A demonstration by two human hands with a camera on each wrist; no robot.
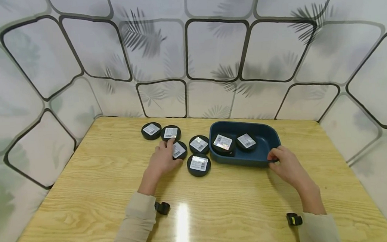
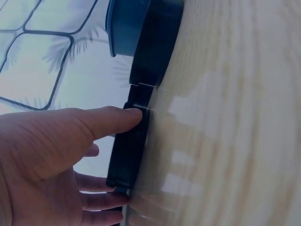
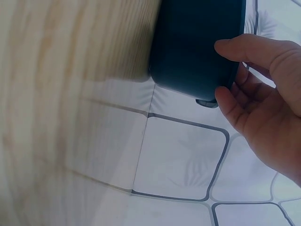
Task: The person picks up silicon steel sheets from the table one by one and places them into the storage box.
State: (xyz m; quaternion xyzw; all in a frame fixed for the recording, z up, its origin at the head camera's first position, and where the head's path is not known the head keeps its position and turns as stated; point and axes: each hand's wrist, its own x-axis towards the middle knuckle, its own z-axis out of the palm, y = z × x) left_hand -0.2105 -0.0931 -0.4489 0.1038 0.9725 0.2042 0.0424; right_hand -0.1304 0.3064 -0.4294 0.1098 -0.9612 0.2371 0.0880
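Right hand (image 1: 286, 167): fingers pinch the near right corner of the blue tray (image 1: 241, 160), probably light, stiff plastic. Left hand (image 1: 161, 159): thumb and fingers pinch opposite edges of a black disc (image 1: 179, 151) on the desk (image 1: 236, 208), left of the tray; likely rigid, smooth; hold by the rim. Its flat top carries a white label (image 1: 178, 149).

Labels (image 1: 198, 163) too small to read from here. Left hand (image 1: 161, 160) hides 9 o'clock edge of disc (image 1: 179, 150); right hand (image 1: 288, 165) hides 4 o'clock corner of bin (image 1: 243, 160).
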